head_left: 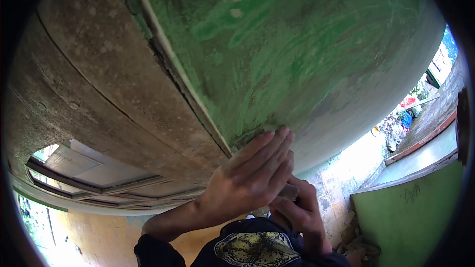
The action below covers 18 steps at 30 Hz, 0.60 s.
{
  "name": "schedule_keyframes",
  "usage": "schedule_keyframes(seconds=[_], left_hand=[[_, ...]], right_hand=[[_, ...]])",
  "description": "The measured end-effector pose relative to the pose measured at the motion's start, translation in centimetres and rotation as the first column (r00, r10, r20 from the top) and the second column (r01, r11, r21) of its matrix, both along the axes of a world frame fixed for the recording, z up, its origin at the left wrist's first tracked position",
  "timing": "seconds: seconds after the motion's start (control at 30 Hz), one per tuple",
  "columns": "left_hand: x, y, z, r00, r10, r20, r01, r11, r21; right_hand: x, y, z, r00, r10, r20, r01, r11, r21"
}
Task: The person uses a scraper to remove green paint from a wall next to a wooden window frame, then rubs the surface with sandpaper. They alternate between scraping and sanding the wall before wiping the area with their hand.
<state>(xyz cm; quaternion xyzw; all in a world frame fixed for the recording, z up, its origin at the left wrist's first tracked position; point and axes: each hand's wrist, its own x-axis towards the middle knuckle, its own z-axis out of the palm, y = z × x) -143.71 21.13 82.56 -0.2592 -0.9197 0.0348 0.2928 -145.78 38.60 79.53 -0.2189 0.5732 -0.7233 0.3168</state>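
My left hand lies with its fingers stretched out and side by side against the green painted wall, close to its pale edge strip. Its palm faces the surface, so anything under it is hidden. A dark, rough patch shows beside the fingertips. Just below and to the right, my right hand is closed on a small, flat grey-brown piece whose exact kind I cannot make out. The green paint is scuffed and smeared with grey.
Brown, stained boards border the green wall on the left, with a window frame lower down. At lower right stands a low green wall beside broken rubble. Colourful items lie farther off at right.
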Motion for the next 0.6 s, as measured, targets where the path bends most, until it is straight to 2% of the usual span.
schedule_keyframes(seconds=[0.03,0.1,0.2,0.27,0.33,0.47,0.6], left_hand=[[0.2,0.2,-0.1,0.998,-0.012,0.054,0.01,1.0,0.029],[0.2,0.2,-0.6,0.995,-0.029,0.094,0.023,0.998,0.06],[-0.1,0.3,-0.9,0.992,-0.031,0.122,0.026,0.999,0.037],[0.1,0.4,-0.4,0.986,-0.056,0.155,0.04,0.994,0.104],[0.3,0.2,-1.1,0.987,-0.066,0.147,0.05,0.992,0.115],[0.0,0.1,-1.4,0.991,-0.071,0.114,0.059,0.993,0.106],[0.1,0.1,-1.3,0.992,-0.063,0.11,0.055,0.996,0.07]], right_hand=[[0.2,0.1,-0.2,1.0,0.005,-0.003,-0.005,1.0,-0.004],[0.6,0.9,-1.1,0.992,0.021,0.126,-0.026,0.999,0.036],[0.5,1.3,-0.6,0.992,0.032,0.12,-0.038,0.998,0.045],[0.9,1.4,-0.8,0.987,0.037,0.157,-0.042,0.999,0.031],[0.9,0.9,-1.8,1.0,-0.009,0.029,0.008,0.999,0.032],[0.6,1.0,-1.3,0.998,0.031,0.06,-0.035,0.997,0.067],[0.8,0.8,-1.8,0.996,-0.001,-0.093,0.008,0.997,0.074]])
